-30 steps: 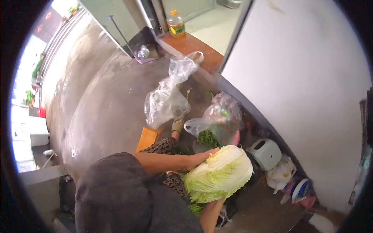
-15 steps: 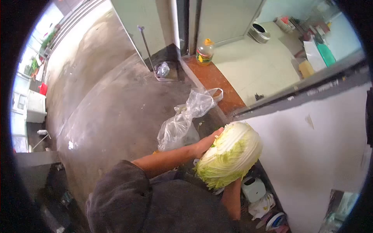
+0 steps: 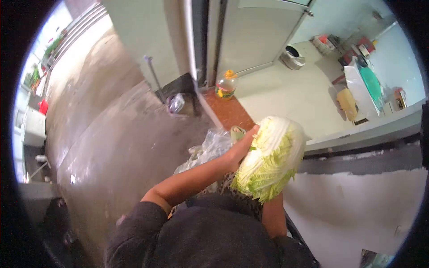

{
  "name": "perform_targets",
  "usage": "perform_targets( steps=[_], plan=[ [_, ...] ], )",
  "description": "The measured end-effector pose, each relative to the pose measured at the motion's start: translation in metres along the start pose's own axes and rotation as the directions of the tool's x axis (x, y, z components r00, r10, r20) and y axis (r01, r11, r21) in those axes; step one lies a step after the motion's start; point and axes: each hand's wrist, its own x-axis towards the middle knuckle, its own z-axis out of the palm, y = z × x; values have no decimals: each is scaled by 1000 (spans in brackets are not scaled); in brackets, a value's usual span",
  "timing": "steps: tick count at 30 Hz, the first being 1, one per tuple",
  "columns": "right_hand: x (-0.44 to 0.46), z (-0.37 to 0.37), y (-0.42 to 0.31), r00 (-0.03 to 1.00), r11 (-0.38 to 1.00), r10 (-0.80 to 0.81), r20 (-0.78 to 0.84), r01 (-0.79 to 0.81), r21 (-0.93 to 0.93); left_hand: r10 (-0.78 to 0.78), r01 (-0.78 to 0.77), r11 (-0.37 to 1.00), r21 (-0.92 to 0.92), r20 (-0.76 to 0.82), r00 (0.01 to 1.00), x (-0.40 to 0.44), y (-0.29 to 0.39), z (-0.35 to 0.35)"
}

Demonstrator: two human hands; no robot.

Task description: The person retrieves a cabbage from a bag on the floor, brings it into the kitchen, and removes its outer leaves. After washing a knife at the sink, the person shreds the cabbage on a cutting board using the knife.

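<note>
White and pale green leaf: napa cabbage (image 3: 271, 156), one, held in front of the body, left of the white wall (image 3: 353, 201). Long axis leads away from the wearer, leaning slightly rightward; white stem end farthest, ruffled leafy end nearest the dark shirt (image 3: 214, 232). Left hand (image 3: 242, 149), one, grasping the left flank. Right forearm (image 3: 273, 216), one, reaching up under the leafy end; right hand hidden behind the head, its grip impossible to tell.

Plastic bag (image 3: 213, 145), one, clear, on the grey floor (image 3: 116, 152), partly covered by the left forearm (image 3: 187, 181); contents unreadable. Bottle (image 3: 226, 85), one, yellow cap, standing on the reddish-brown sill (image 3: 230, 115); fill level unclear. Long-handled dustpan (image 3: 156, 79), one, holding one crumpled clear plastic piece (image 3: 177, 103). Round bin (image 3: 292, 61), one, dark-mouthed, on the pale floor (image 3: 286, 94); interior not legible.
</note>
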Motion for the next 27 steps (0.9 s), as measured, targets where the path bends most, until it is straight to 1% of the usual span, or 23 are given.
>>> perform_targets(
  steps=[2,4,6,8,9,11,12,14,15,18,19,22,25,27],
  plan=[
    [52,12,-14,1000,1000,-4,13,4,19,19,-20,1000,-9,-67,998,39,33,2],
    [118,27,-36,1000,999,-13,19,12,39,21,-18,999,28,-106,994,87,68,4],
    [194,45,-67,999,998,-24,32,22,57,41,-35,998,50,-114,993,153,103,-4],
    [266,66,-102,999,996,-26,22,24,88,58,-48,996,81,-121,991,230,151,2],
    [300,77,-123,1000,994,-25,14,23,105,75,-57,987,148,-121,990,267,178,13],
    [348,93,-165,999,990,-34,-26,37,135,63,-25,966,256,-142,988,326,215,38],
    [365,98,-183,998,987,-40,-52,48,153,-14,57,970,236,-177,984,348,233,55],
    [386,111,-216,992,978,-74,-102,92,186,-173,222,954,202,-237,956,382,265,92],
    [381,114,-221,989,972,-95,-109,116,204,-175,221,954,202,-225,959,372,259,90],
    [385,139,-265,979,955,-151,-137,180,234,-216,250,945,210,-174,961,394,285,132],
    [394,148,-279,975,950,-166,-148,198,241,-221,262,932,250,-180,959,406,307,155],
    [394,163,-305,963,932,-225,-147,256,256,-262,285,916,283,-115,958,426,316,163],
    [398,177,-338,947,909,-286,-149,317,269,-272,301,869,392,-128,954,447,341,206],
    [400,182,-355,934,894,-324,-152,354,275,-270,272,861,430,-66,961,459,353,229]
  ],
)
